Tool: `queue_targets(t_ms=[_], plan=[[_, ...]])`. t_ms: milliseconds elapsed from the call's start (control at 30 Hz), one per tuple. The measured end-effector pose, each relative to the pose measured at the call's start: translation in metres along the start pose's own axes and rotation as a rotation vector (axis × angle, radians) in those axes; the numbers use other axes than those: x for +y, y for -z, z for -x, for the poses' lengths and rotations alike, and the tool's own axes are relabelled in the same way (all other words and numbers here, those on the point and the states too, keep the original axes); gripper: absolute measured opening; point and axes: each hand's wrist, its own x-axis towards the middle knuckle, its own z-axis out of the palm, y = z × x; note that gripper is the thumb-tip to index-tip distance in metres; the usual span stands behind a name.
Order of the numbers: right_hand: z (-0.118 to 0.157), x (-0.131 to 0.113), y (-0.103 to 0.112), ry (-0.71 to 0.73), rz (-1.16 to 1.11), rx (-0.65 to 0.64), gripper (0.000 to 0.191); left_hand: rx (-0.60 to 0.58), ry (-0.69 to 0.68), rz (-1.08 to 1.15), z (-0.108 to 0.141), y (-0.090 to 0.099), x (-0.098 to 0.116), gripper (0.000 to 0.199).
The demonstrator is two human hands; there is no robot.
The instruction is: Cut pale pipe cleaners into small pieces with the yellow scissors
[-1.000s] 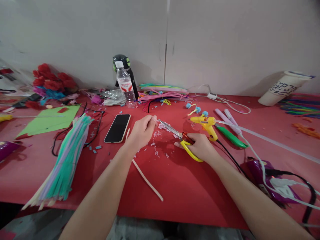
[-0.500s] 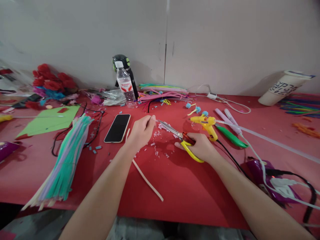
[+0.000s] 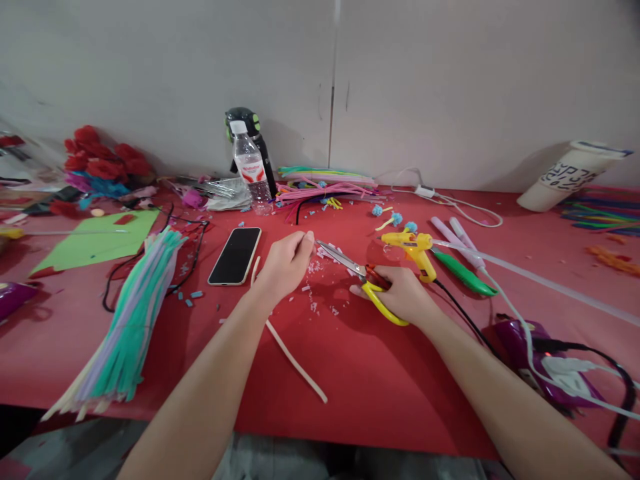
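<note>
My right hand [image 3: 400, 290] is wrapped round the yellow and red handles of a pair of scissors [image 3: 345, 259]. The blades look closed or nearly so and point left. My left hand [image 3: 287, 261] is closed in a pinch at the tip of the blades; whatever its fingers hold is too small or hidden to make out. Under the blades lie small pink cut pieces [image 3: 327, 252] and pale scraps. A cream pipe cleaner [image 3: 297, 363] runs beneath my left wrist on the red table [image 3: 380, 393].
Left of my hands are a phone [image 3: 235, 257] and a bundle of green and lilac pipe cleaners [image 3: 130, 327]. A yellow glue gun [image 3: 413, 250] and a green tool [image 3: 463, 273] lie right. A plastic bottle [image 3: 253, 173] and pink pipe cleaners [image 3: 325, 192] are behind.
My left hand has shifted slightly right, its fingertips closer to the tip of the scissors. My right hand and the scissors look almost unmoved.
</note>
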Motion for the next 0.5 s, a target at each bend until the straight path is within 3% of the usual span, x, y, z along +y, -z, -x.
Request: queue_targets(t_ms=[500], plan=[[-0.0021, 0.0024, -0.0006, -0.007, -0.011, 0.022, 0.058, 0.005, -0.007, 0.089, -0.0013, -0.0014, -0.0012, 0.045]])
